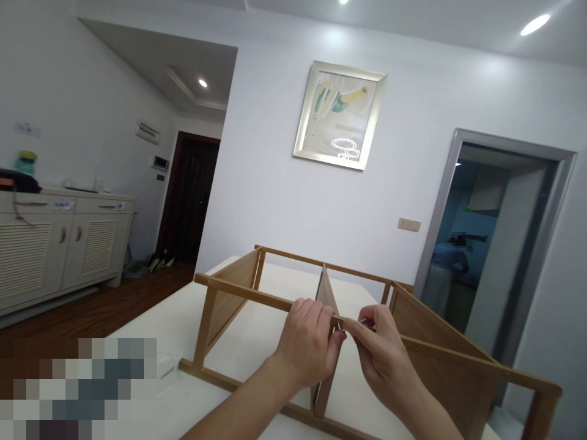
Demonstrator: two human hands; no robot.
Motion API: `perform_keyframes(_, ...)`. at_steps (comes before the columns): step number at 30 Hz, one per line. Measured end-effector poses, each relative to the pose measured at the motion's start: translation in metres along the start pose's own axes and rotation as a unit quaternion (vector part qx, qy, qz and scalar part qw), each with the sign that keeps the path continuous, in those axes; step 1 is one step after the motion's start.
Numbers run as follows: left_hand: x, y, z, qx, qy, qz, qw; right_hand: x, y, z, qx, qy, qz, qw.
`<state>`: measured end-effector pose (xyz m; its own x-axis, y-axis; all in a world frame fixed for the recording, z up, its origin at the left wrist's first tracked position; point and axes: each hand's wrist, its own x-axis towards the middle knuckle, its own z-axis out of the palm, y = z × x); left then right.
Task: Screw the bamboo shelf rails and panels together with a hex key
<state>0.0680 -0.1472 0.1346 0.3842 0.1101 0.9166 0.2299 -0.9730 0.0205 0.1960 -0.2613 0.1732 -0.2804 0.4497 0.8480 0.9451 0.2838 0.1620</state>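
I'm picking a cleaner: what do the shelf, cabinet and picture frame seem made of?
Shelf: probably wood with a smooth finish, judging by its warm brown colour.
Cabinet: perhaps painted wood or board; it looks evenly cream, with slats.
Picture frame: metal or metallic-finished wood; its pale gold sheen leaves that open.

Your left hand (305, 342) covers a stretch of the upper rail (247, 294) of the wooden shelf rack (324, 290); your right hand (387, 351) hides much of the thin metal tool (362, 320); the bottom edge cuts off your forearms (241, 397) and the lower rail (211, 377); the left edge crops the louvered cabinet (68, 250), whose drawer labels (63, 204) are too blurred to read; pixelation (77, 391) masks the lower-left corner.
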Motion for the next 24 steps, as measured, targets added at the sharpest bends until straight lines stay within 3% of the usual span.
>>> perform_keyframes(17,0.002,0.001,-0.002,-0.027,0.004,-0.014,1.000,0.018,-0.013,-0.001,-0.034,-0.048,-0.004,0.998)
perform_keyframes(24,0.002,0.002,-0.004,-0.038,-0.008,-0.027,0.999,0.023,-0.009,-0.008,0.036,-0.046,0.012,0.998)
